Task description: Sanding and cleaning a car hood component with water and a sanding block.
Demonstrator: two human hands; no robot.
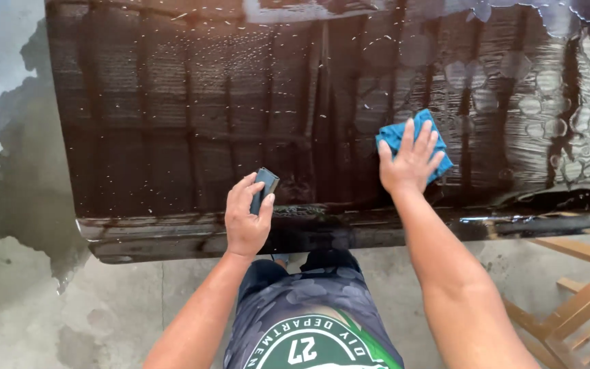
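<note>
On the wet black panel point(254, 123), the right hand point(408, 160) presses spread fingers flat on a soft, limp blue cloth point(404, 137), best gripped bunched, while the left hand point(246, 219) clenches a small, stiff-looking dark block point(264, 188) by its sides near the panel's slippery front edge.

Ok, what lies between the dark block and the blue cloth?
Only bare wet black panel between the dark block and the blue cloth, per the head view.
</note>
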